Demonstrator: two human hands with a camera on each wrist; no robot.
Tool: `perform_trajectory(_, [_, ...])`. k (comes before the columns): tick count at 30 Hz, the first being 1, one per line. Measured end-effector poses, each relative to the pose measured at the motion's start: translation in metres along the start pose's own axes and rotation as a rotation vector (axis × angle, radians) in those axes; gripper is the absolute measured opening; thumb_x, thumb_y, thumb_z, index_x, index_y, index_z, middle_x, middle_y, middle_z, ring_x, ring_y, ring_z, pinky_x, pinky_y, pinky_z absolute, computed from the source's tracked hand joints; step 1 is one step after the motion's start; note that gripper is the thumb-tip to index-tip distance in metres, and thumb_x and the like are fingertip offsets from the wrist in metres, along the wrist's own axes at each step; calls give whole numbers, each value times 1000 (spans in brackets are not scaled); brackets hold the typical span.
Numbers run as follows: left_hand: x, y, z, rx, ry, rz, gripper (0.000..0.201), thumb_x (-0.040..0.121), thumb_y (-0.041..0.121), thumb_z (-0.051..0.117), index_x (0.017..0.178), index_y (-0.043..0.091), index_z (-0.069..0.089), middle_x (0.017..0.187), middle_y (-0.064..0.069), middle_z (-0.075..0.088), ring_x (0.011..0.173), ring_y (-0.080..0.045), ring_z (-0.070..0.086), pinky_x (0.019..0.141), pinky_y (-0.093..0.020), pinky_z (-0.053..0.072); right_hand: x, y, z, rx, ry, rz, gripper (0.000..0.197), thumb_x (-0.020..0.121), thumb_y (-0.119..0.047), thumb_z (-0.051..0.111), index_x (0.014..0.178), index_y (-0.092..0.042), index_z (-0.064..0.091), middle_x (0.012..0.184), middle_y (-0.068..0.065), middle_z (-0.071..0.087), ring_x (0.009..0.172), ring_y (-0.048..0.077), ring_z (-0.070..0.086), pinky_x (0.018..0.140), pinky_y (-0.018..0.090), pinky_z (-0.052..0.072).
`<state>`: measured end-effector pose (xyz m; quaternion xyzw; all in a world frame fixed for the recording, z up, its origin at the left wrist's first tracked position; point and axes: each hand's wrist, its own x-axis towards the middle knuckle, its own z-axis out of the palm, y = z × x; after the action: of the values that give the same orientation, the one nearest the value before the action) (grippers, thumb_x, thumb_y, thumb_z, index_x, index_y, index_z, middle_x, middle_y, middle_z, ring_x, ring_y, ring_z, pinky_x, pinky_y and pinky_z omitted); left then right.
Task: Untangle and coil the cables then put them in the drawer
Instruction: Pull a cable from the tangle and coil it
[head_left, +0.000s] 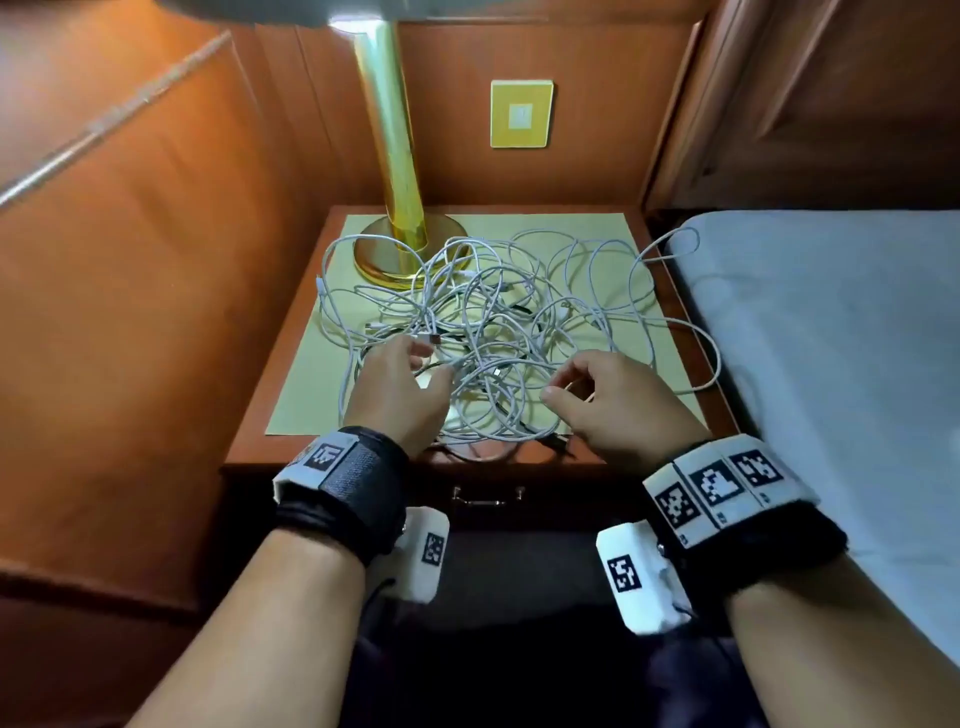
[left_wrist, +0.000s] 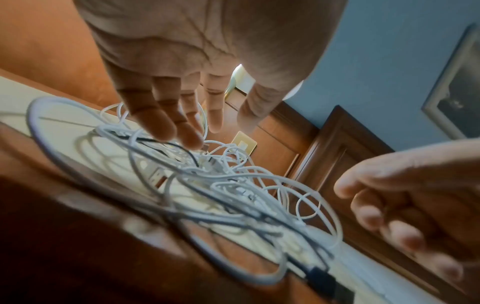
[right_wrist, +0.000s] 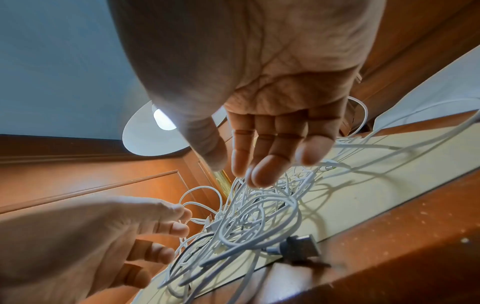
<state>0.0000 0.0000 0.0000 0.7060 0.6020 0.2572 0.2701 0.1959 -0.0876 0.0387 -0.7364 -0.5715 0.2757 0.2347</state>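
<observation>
A big tangle of white cables (head_left: 493, 332) lies spread over the cream mat (head_left: 306, 395) on the wooden nightstand (head_left: 249, 452). A few dark strands run through it. My left hand (head_left: 431, 364) reaches into the near left of the tangle (left_wrist: 221, 185), fingers (left_wrist: 166, 127) straight and touching strands. My right hand (head_left: 563, 382) hovers at the near right of the tangle (right_wrist: 249, 216), fingers (right_wrist: 262, 174) loosely bent and brushing a strand, gripping nothing that I can see. A black USB plug (right_wrist: 301, 246) lies at the front edge. The drawer (head_left: 485, 501) below is closed.
A brass lamp (head_left: 387, 249) stands on the back left of the mat, with cable loops round its base. One loop hangs over the right edge toward the bed (head_left: 831, 364). An orange padded panel (head_left: 130, 312) stands to the left. A wall plate (head_left: 521, 114) is on the back panel.
</observation>
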Motion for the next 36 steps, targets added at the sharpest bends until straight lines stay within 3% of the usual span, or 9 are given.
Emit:
perform_trajectory(3, [8,-11,7,23,-50,67,40,96,32,59,132,16,53,136,-4,46,127,-19,47,109,-37,40,2,2,-1,-21,12,8,12,93,-39,62,91,-27,64,85,-9,64,77,7,61,68,28,47])
perform_trajectory(6, [17,-19,14,58,-134,80,45,97,30,55,139,18,49,151,-4,34,140,-22,37,114,-46,38,1,4,3,-32,-20,15,13,93,-39,62,92,-27,64,86,-8,65,80,10,62,72,29,48])
perform_trajectory(10, [23,-16,11,159,-238,60,41,99,24,53,139,20,46,165,-5,10,150,-19,19,117,-33,22,-4,-1,3,-52,-40,-9,12,92,-38,63,91,-27,64,86,-8,66,80,8,61,69,28,46])
perform_trajectory(12, [25,-12,6,173,-262,92,20,99,16,51,118,20,54,160,-8,25,145,-21,31,110,-32,31,-5,-5,3,-42,-44,-34,12,91,-38,64,90,-27,65,86,-8,67,79,8,62,72,30,50])
perform_trajectory(14, [26,-10,2,184,-262,118,13,97,10,50,101,21,55,138,-10,48,122,-24,51,99,-34,40,-7,-10,4,-3,-45,-50,12,91,-38,65,89,-26,65,84,-7,68,78,10,64,75,33,54])
perform_trajectory(19, [15,-6,-13,229,-209,127,26,99,14,53,125,11,60,130,-8,55,117,-24,56,97,-30,41,-6,-15,18,28,-39,-64,13,91,-39,65,90,-27,66,84,-8,68,76,7,64,70,29,51])
perform_trajectory(27, [-14,-31,-41,-8,-45,247,30,87,-2,63,111,16,68,102,2,69,90,-13,68,87,-24,53,6,-37,53,92,6,-99,10,91,-35,65,97,-27,65,85,-10,66,77,8,62,67,23,46])
perform_trajectory(33, [-35,-48,-51,-269,90,389,43,85,-10,59,120,14,67,106,0,71,96,-11,71,89,-33,58,13,-64,69,131,-7,-200,26,91,-35,67,116,-28,63,85,-11,65,76,2,61,71,22,46])
perform_trajectory(36, [-40,-53,-55,-355,136,383,46,86,-15,57,123,11,66,109,-2,71,99,-11,71,91,-30,57,15,-71,72,96,-1,-234,24,89,-34,69,112,-28,66,81,-14,65,73,1,61,75,24,51])
